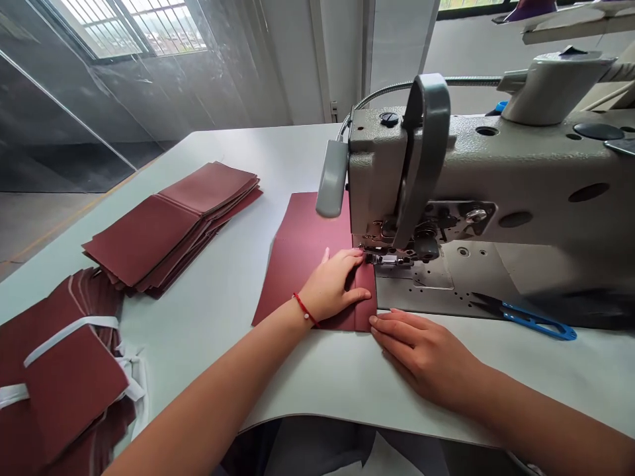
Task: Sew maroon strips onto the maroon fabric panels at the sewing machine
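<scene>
A dark red leather-like panel (302, 264) lies flat on the table, its right edge under the presser foot of a sewing machine (397, 172). My left hand (335, 284), with a red string bracelet at the wrist, presses on the panel with thumb and fingers spread, fingertips close beside the presser foot (394, 260). My right hand (421, 357) rests on the table with fingers stretched out, its fingertips touching the panel's near right corner. Neither hand is wrapped around anything.
Blue-handled thread snips (538, 322) lie right of my right hand by the metal bed. A stack of folded dark red panels (173, 225) stands at the left. Bundles tied with white strips (74, 370) sit at the near left table edge (278, 418).
</scene>
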Demonstrator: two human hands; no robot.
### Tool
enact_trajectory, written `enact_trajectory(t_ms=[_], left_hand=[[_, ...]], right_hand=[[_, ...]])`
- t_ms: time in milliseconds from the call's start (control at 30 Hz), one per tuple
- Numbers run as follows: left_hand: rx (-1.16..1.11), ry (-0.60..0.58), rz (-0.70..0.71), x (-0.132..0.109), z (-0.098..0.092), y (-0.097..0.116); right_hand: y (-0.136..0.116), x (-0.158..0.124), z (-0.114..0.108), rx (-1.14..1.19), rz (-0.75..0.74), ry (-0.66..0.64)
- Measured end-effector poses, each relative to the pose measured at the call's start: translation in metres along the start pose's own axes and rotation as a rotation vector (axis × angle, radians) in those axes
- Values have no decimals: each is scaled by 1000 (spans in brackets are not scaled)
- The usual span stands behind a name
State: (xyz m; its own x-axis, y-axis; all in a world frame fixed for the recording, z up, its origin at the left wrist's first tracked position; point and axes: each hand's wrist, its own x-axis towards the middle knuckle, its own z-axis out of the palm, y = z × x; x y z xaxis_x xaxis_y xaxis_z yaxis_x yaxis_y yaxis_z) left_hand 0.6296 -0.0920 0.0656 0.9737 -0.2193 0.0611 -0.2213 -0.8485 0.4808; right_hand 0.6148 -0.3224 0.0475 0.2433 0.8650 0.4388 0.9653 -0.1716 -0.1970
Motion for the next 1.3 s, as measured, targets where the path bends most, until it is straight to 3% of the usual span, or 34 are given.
enact_trajectory(t_ms=[233, 567, 633, 733, 800, 900, 1000, 1167, 1300], left_hand=[[73, 13, -9, 18, -5, -8], [-14, 77, 60, 44, -8, -29], [28, 124, 160, 39, -6, -28], [86, 96, 367, 19, 0, -23], [83, 99, 431, 4, 5, -18], [104, 152, 433, -9, 10, -14], [167, 122, 431, -11, 9, -12], [238, 137, 437, -10, 7, -10], [276, 165, 404, -15, 11, -9]], right_hand=[[18, 8, 4, 12, 40, -26], [40, 20, 9, 16, 90, -11], [41, 21, 9, 16, 97, 6], [41, 22, 8, 43, 106, 12], [42, 21, 6, 103, 131, -4], [44, 19, 2, 223, 249, 13], [45, 18, 0, 234, 327, 82], [40, 17, 4, 113, 167, 27], [37, 16, 8, 12, 131, -5]])
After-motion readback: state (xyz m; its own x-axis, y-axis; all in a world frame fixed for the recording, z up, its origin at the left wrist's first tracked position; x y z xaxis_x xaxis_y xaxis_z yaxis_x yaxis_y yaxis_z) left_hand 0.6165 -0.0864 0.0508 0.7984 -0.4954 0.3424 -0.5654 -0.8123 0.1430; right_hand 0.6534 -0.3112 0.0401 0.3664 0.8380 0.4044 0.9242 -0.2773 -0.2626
